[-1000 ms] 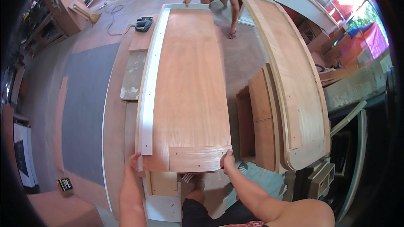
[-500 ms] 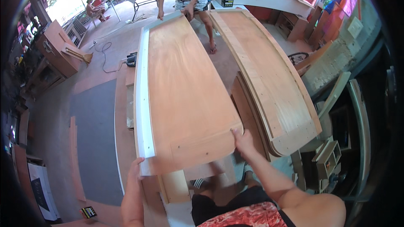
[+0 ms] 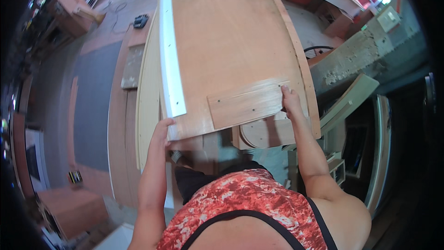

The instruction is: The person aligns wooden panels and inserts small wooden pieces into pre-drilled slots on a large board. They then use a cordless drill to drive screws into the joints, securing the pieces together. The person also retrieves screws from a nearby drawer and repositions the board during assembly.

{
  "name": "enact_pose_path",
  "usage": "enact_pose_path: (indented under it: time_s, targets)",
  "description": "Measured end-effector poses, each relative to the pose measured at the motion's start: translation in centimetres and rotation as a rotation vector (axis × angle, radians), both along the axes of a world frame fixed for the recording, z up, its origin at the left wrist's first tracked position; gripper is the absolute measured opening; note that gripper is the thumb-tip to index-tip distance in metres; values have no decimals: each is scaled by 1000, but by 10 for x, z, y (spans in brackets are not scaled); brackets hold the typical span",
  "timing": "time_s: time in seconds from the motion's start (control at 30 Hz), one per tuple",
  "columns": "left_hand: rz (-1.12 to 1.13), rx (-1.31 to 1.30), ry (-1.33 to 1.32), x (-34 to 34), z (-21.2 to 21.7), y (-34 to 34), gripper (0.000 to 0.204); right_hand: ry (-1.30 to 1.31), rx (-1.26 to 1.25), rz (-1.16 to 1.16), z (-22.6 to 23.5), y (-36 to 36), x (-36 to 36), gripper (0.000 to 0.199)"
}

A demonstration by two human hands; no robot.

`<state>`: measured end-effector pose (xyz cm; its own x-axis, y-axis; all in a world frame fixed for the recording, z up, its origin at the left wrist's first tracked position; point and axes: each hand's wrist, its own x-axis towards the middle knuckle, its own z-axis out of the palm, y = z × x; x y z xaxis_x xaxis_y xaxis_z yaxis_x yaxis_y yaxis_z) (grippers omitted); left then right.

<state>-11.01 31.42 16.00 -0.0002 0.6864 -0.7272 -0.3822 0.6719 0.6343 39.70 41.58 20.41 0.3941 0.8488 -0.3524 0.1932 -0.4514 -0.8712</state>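
Note:
A large plywood panel stretches away in front of me, with a white strip down its left side and a short wooden board fixed across its near end. My left hand is closed around its near left corner, below the white strip. At the near right corner my right hand grips the panel, thumb on top. This panel overlaps a second wooden panel, whose rounded near end and right edge strip show beside and below it. The held panel's far end runs out of view.
On the left lie a dark grey sheet and long brown boards on the floor. A black power tool sits beyond them. A wooden box stands at the lower left. To the right are a rough concrete post and a leaning timber.
The held panel has shifted right, over the second panel, with both my hands still on it. My view has tilted down, and the person at the far end is out of view.

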Motion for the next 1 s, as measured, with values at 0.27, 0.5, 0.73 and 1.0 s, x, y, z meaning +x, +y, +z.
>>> enact_pose_path:
  time_s: [0.27,0.5,0.73,1.0]
  targets:
    - [-26,4,-55,161,10,-19,44,-249,217,-47,-29,-21,135,54]
    - [-57,59,152,263,-16,-31,36,-330,120,-122,-40,-51,220,45]
    - [-56,72,59,313,-32,-34,51,-273,41,-141,-56,-60,277,47]
    - [-84,83,146,313,-58,-32,49,-557,-311,-184,-25,-65,247,65]
